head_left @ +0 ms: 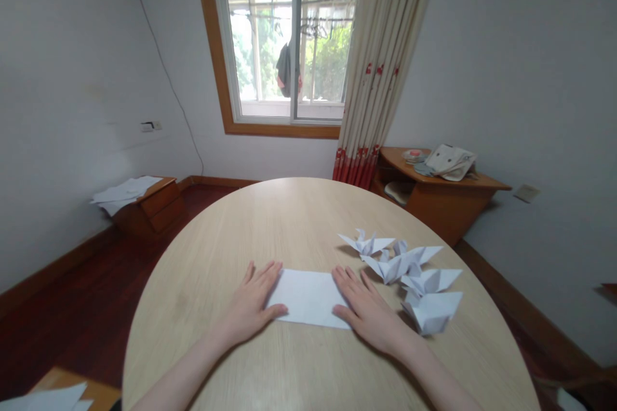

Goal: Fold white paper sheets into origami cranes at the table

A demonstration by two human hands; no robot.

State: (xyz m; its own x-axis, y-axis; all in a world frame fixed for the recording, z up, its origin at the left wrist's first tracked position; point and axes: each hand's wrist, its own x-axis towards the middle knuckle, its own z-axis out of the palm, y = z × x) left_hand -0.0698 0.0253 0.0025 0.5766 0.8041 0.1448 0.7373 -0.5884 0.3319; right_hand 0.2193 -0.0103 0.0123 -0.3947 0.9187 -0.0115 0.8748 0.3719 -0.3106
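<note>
A white rectangular sheet of paper [308,297] lies flat on the round wooden table [289,218]. My left hand [253,300] rests flat at its left edge, the thumb on the lower left corner and the fingers along the upper left. On the opposite side my right hand [364,308] lies flat with fingers spread, covering part of the paper's right edge. Neither hand grips anything. Just beyond my right hand stand several folded white paper cranes [393,264], the closest crane [434,313] sitting beside my right wrist.
A small wooden cabinet [161,205] stands at the left with loose papers [128,189] on top. To the right, a corner desk [446,202] holds a white bag [450,162]. Behind the table are a window and a long curtain [380,64]. More paper [53,398] shows at lower left.
</note>
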